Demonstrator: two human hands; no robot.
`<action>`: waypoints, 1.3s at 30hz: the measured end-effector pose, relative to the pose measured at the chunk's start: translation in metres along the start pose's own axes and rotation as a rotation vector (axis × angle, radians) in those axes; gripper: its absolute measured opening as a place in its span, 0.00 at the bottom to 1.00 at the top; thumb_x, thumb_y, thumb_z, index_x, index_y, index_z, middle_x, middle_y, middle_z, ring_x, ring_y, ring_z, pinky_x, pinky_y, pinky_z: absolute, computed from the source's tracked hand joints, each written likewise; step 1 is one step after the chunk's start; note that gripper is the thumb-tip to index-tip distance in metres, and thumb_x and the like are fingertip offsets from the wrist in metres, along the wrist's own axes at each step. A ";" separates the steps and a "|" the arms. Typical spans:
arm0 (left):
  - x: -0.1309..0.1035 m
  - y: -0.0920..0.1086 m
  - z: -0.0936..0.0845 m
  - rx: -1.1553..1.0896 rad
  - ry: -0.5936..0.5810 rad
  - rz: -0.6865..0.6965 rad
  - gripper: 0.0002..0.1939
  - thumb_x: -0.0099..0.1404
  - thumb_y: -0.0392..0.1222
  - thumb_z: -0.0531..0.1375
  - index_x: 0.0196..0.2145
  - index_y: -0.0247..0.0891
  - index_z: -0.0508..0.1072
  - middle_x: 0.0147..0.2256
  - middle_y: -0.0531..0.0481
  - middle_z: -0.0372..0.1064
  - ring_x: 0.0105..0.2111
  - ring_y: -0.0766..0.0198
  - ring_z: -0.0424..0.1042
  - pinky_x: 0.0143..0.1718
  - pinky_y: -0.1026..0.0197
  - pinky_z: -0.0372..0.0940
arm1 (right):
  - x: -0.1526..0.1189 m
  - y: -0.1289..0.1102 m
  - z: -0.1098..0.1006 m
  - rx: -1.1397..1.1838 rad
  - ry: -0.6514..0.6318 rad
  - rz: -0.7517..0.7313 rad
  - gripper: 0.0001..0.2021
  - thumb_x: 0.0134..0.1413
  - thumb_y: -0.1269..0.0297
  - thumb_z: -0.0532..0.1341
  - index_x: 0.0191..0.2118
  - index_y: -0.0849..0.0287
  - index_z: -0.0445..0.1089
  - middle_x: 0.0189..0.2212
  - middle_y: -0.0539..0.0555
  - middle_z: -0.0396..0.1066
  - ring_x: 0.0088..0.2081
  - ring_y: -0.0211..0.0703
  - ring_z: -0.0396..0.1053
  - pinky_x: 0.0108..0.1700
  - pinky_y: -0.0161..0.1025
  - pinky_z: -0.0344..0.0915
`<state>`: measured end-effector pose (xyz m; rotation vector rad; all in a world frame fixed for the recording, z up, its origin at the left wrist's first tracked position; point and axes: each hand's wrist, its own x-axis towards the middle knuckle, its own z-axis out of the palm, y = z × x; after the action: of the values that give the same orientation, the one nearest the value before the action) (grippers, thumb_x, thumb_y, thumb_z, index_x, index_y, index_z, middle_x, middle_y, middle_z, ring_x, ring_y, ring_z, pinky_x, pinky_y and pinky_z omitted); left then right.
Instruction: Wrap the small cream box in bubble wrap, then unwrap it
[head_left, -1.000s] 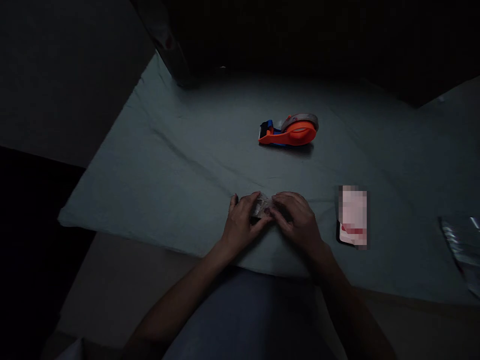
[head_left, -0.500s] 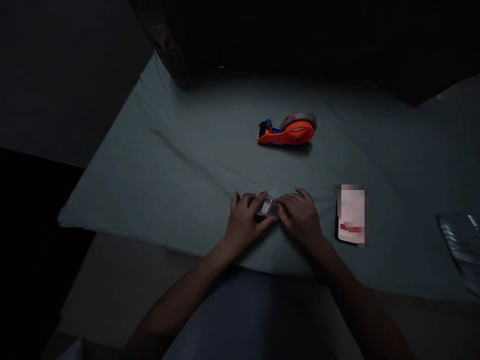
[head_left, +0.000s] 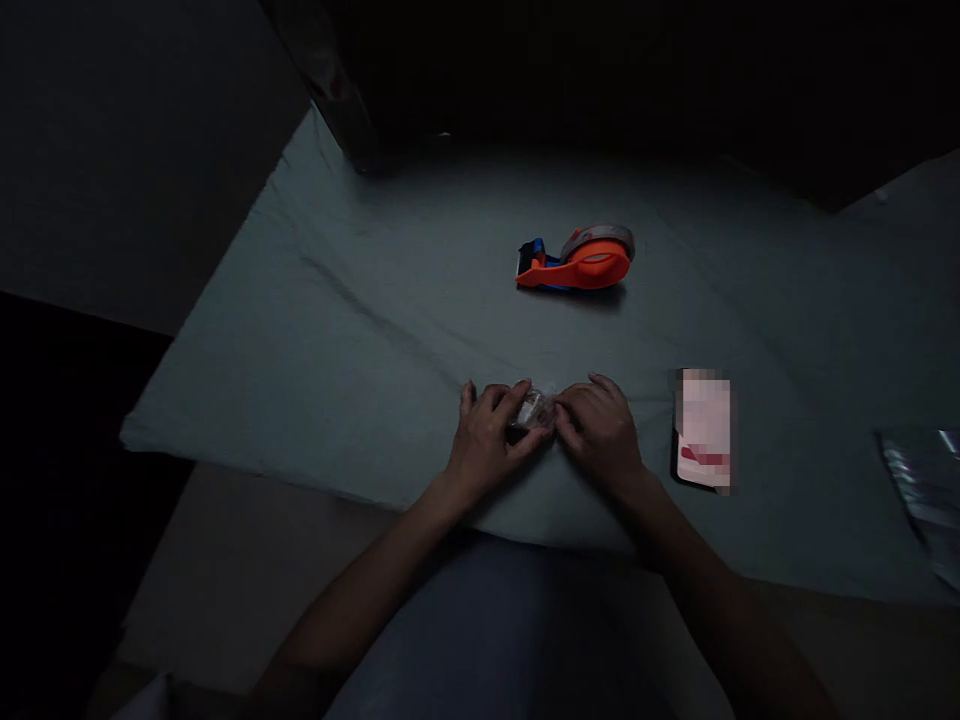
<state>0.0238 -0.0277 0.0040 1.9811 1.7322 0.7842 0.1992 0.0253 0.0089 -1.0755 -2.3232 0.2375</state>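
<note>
A small packet in clear, shiny plastic (head_left: 531, 411) lies on the cloth-covered table between my hands; its contents are too dim to make out. My left hand (head_left: 486, 435) holds the packet from the left, fingers over its top and thumb along its near side. At the packet's right end, my right hand (head_left: 600, 428) is closed, with thumb and forefinger pinching the plastic edge. Beyond both hands an orange and blue tape dispenser (head_left: 577, 264) rests on its side with a roll of tape in it.
Right of my right hand lies a phone (head_left: 701, 430) with a lit, blurred screen. A shiny plastic bag (head_left: 926, 490) is at the far right edge. The pale green cloth (head_left: 375, 400) has a long crease, and its left edge drops into shadow. The room is dim.
My hands stay almost in place. The plastic between them has shifted slightly, and a little more of it shows near my right fingertips.
</note>
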 end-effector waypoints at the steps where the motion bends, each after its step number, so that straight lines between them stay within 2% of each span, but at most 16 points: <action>1: -0.001 0.000 0.000 -0.017 -0.007 0.014 0.29 0.62 0.49 0.61 0.58 0.40 0.60 0.47 0.43 0.69 0.49 0.56 0.69 0.62 0.36 0.47 | 0.001 0.000 -0.002 0.024 0.022 0.029 0.06 0.56 0.72 0.55 0.34 0.55 0.68 0.29 0.51 0.74 0.35 0.43 0.71 0.52 0.50 0.64; 3: -0.003 -0.001 0.001 -0.086 -0.010 0.066 0.32 0.62 0.45 0.60 0.61 0.41 0.55 0.52 0.41 0.67 0.53 0.55 0.67 0.63 0.38 0.47 | 0.004 0.000 -0.008 0.086 0.094 0.102 0.05 0.56 0.71 0.56 0.33 0.55 0.67 0.29 0.52 0.73 0.35 0.44 0.70 0.50 0.50 0.66; 7: -0.010 -0.007 0.002 -0.274 -0.042 0.140 0.39 0.59 0.36 0.58 0.65 0.40 0.46 0.58 0.38 0.59 0.58 0.54 0.61 0.60 0.48 0.58 | 0.014 -0.003 -0.019 0.227 0.175 0.285 0.04 0.57 0.69 0.56 0.32 0.56 0.68 0.29 0.53 0.72 0.35 0.44 0.71 0.42 0.44 0.68; 10: -0.016 -0.008 0.000 -0.324 -0.071 0.136 0.40 0.59 0.37 0.58 0.65 0.38 0.45 0.59 0.36 0.56 0.60 0.52 0.58 0.60 0.47 0.58 | 0.020 -0.007 -0.019 0.319 0.163 0.397 0.04 0.57 0.67 0.57 0.33 0.56 0.68 0.29 0.52 0.73 0.34 0.43 0.72 0.39 0.42 0.69; 13: -0.019 -0.005 -0.003 -0.363 -0.005 0.098 0.37 0.61 0.43 0.60 0.63 0.36 0.48 0.59 0.35 0.55 0.60 0.50 0.57 0.61 0.46 0.57 | 0.021 -0.012 -0.016 0.391 0.215 0.455 0.05 0.59 0.65 0.56 0.40 0.55 0.67 0.32 0.52 0.74 0.38 0.44 0.73 0.43 0.43 0.69; 15: -0.019 -0.002 -0.005 -0.378 0.047 0.056 0.32 0.62 0.41 0.58 0.61 0.37 0.53 0.56 0.37 0.59 0.58 0.53 0.61 0.59 0.48 0.60 | 0.017 -0.019 -0.015 0.370 0.251 0.464 0.08 0.58 0.64 0.57 0.43 0.55 0.66 0.35 0.54 0.73 0.41 0.45 0.72 0.45 0.45 0.69; 17: -0.017 0.001 -0.007 -0.379 0.064 0.009 0.25 0.62 0.37 0.57 0.57 0.38 0.60 0.51 0.40 0.64 0.53 0.56 0.65 0.55 0.51 0.63 | 0.008 -0.027 -0.016 0.312 0.185 0.448 0.09 0.57 0.62 0.59 0.43 0.56 0.66 0.35 0.54 0.72 0.38 0.45 0.71 0.42 0.45 0.69; 20: -0.012 0.004 -0.008 -0.383 0.073 -0.045 0.17 0.62 0.33 0.55 0.49 0.38 0.67 0.44 0.44 0.67 0.47 0.59 0.68 0.49 0.54 0.67 | -0.007 -0.040 -0.013 0.277 -0.040 0.436 0.16 0.53 0.58 0.63 0.45 0.58 0.66 0.33 0.54 0.69 0.28 0.41 0.67 0.32 0.41 0.68; 21: -0.011 0.005 -0.008 -0.383 0.079 -0.055 0.16 0.61 0.33 0.55 0.47 0.38 0.68 0.42 0.44 0.67 0.45 0.60 0.69 0.48 0.55 0.67 | -0.011 -0.043 -0.011 0.295 -0.088 0.434 0.16 0.53 0.59 0.63 0.46 0.58 0.66 0.34 0.54 0.69 0.27 0.40 0.66 0.31 0.40 0.67; 23: -0.009 0.008 -0.008 -0.382 0.098 -0.067 0.12 0.60 0.32 0.56 0.42 0.39 0.69 0.39 0.46 0.68 0.43 0.60 0.69 0.46 0.56 0.67 | -0.017 -0.047 -0.008 0.350 -0.102 0.411 0.10 0.55 0.62 0.61 0.44 0.57 0.67 0.35 0.54 0.69 0.31 0.40 0.68 0.32 0.39 0.68; 26: -0.008 0.013 -0.007 -0.400 0.161 -0.055 0.05 0.62 0.33 0.55 0.36 0.40 0.69 0.35 0.48 0.68 0.41 0.61 0.69 0.44 0.56 0.67 | -0.020 -0.048 -0.005 0.406 0.014 0.384 0.02 0.58 0.68 0.56 0.36 0.55 0.66 0.33 0.53 0.68 0.36 0.42 0.69 0.38 0.39 0.68; 30: -0.014 0.010 -0.003 -0.404 0.301 -0.119 0.03 0.63 0.35 0.54 0.34 0.40 0.66 0.33 0.50 0.68 0.37 0.63 0.70 0.40 0.59 0.68 | -0.030 -0.039 -0.004 0.396 0.210 0.589 0.02 0.55 0.68 0.58 0.34 0.55 0.64 0.29 0.50 0.68 0.32 0.41 0.69 0.35 0.38 0.68; 32: -0.020 0.002 -0.002 -0.370 0.349 -0.195 0.05 0.62 0.36 0.54 0.37 0.40 0.66 0.33 0.50 0.67 0.34 0.64 0.70 0.37 0.61 0.68 | -0.041 -0.032 -0.003 0.372 0.273 0.701 0.06 0.53 0.68 0.58 0.39 0.55 0.64 0.31 0.51 0.69 0.32 0.41 0.70 0.33 0.37 0.69; 34: -0.027 -0.010 -0.002 -0.318 0.336 -0.234 0.09 0.61 0.37 0.55 0.42 0.39 0.66 0.34 0.50 0.68 0.34 0.64 0.70 0.37 0.61 0.69 | -0.053 -0.025 0.000 0.333 0.255 0.737 0.11 0.53 0.68 0.58 0.43 0.56 0.63 0.32 0.53 0.71 0.31 0.42 0.71 0.31 0.37 0.69; 37: -0.035 -0.025 -0.005 -0.192 0.279 -0.226 0.16 0.59 0.35 0.55 0.46 0.39 0.64 0.39 0.46 0.68 0.40 0.61 0.70 0.43 0.56 0.69 | -0.067 -0.019 0.003 0.282 0.199 0.715 0.11 0.54 0.68 0.57 0.44 0.57 0.63 0.30 0.53 0.71 0.29 0.41 0.70 0.28 0.37 0.68; 39: -0.035 -0.030 -0.008 -0.140 0.269 -0.160 0.22 0.57 0.33 0.54 0.51 0.39 0.62 0.45 0.43 0.66 0.46 0.57 0.68 0.49 0.51 0.68 | -0.069 -0.018 0.002 0.274 0.201 0.691 0.09 0.53 0.68 0.58 0.41 0.56 0.63 0.30 0.52 0.70 0.30 0.42 0.70 0.30 0.39 0.69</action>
<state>-0.0071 -0.0583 -0.0135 1.6837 1.8978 1.1231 0.2222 -0.0382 -0.0151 -1.6304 -1.6135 0.6510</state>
